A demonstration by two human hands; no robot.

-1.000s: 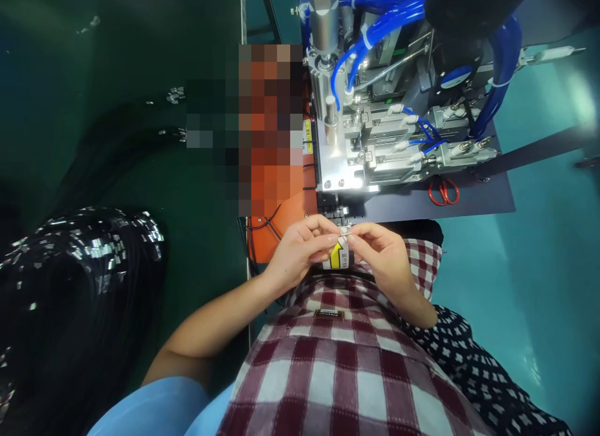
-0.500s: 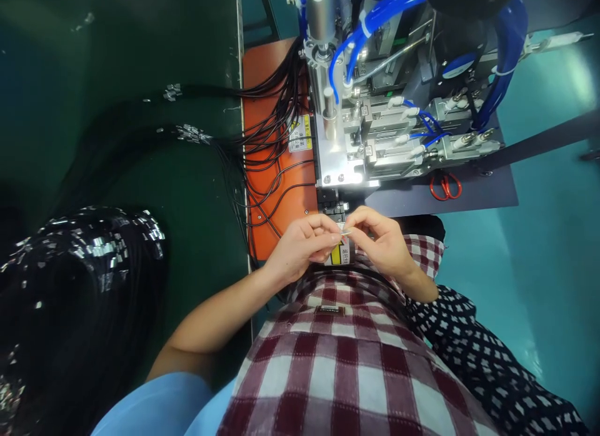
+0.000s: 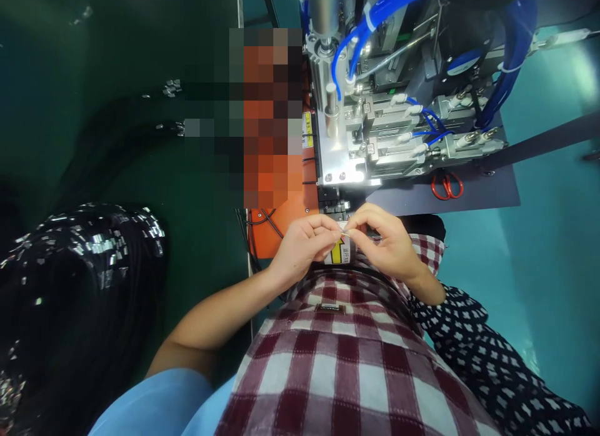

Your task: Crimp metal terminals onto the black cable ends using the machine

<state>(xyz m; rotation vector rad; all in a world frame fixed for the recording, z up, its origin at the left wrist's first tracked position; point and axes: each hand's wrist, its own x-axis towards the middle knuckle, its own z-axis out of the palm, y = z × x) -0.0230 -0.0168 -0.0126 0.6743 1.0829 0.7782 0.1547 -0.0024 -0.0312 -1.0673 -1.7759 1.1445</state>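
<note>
Just in front of the checked apron, both hands meet fingertip to fingertip. My left hand (image 3: 304, 243) pinches a thin, pale wire (image 3: 345, 234) between thumb and forefinger. From the other side, my right hand (image 3: 384, 241) closes its thumb and forefinger on that wire. Only a short bit of it shows in the gap; the rest is hidden by the fingers. Beneath the fingertips lies a white and yellow label (image 3: 338, 253) with an arrow and printed characters.
A metal machine (image 3: 349, 155) with blue air hoses (image 3: 398, 5) stands just ahead. Red-handled scissors (image 3: 447, 186) lie on its dark base. At left, a bundle of black cables with silver ends (image 3: 103, 236) rests on the dark green table. An orange plate (image 3: 276, 236) is partly blurred by pixelation.
Both hands keep their pinch at nearly the same place. The right hand and wrist have shifted slightly to the right, and the view has moved a little.
</note>
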